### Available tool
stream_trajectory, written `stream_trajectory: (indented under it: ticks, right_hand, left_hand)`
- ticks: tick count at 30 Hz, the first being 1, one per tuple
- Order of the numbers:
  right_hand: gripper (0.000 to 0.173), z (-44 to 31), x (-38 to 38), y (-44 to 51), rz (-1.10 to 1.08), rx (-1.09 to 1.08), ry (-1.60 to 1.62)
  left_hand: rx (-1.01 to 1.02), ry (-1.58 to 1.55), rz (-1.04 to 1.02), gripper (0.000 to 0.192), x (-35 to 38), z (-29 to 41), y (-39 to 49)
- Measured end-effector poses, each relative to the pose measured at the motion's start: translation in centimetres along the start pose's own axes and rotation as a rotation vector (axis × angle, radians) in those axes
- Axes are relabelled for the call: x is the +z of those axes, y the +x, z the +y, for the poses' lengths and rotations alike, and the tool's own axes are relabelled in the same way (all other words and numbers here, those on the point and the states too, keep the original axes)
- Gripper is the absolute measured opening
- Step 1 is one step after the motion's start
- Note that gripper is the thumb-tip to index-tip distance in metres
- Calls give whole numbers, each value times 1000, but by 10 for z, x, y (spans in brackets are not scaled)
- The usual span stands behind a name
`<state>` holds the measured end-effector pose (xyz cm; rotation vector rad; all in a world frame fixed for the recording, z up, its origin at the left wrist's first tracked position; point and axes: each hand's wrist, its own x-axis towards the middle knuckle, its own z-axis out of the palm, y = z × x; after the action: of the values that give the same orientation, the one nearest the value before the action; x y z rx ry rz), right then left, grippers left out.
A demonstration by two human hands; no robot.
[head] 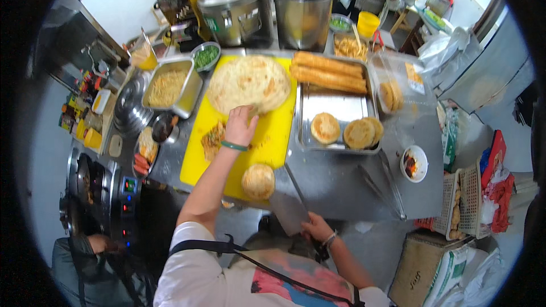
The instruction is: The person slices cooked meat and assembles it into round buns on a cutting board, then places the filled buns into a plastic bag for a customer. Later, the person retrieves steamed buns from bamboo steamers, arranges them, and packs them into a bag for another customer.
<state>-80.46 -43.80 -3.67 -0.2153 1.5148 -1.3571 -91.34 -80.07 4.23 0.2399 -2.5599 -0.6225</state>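
Observation:
My left hand (241, 124) reaches over the yellow cutting board (268, 145), its fingers at the lower edge of a large round flatbread (249, 83); whether they pinch it I cannot tell. Beside the wrist lies a chopped, browned filling (211, 141). A small round bread (258, 181) rests near the board's front edge. In my right hand (316, 227) is the handle of a cleaver (288, 213), its broad blade at the table's front edge, just below the small bread. A long, thin dark tool (296, 184) lies close to the blade.
Right of the board, a metal tray (303, 128) bears fried dough sticks (328, 72) and round breads (325, 128). Tongs (390, 187) and a white bowl of sauce (413, 163) stand further right. Left are shredded food in a pan (166, 87) and a small pot (164, 128). Other people are nearby.

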Motion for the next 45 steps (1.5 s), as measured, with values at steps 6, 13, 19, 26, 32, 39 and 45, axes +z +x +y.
stream_trajectory:
  ticks: [6,13,19,26,32,39,45]
  right_hand:
    - [24,-6,1,-2,-17,25,95]
    - [27,-9,6,9,-19,-13,30]
    - [20,-43,0,21,-84,59,-59]
    - [17,-80,-29,39,-274,157,-210]
    - [16,-79,-61,66,-442,109,-327]
    - [19,-114,-86,75,-533,247,-460]
    - [27,-125,-99,84,-588,234,-538]
  left_hand:
    - [-91,-133,-153,52,-9,18,-179]
    - [-101,-90,-108,59,-1,49,-184]
    - [-94,-26,-132,61,-1,45,-184]
    - [-28,-1,-135,69,0,41,-187]
    - [-49,46,-163,70,2,43,-187]
    - [-58,76,-173,69,1,46,-187]
    - [-38,83,-177,67,-1,48,-185]
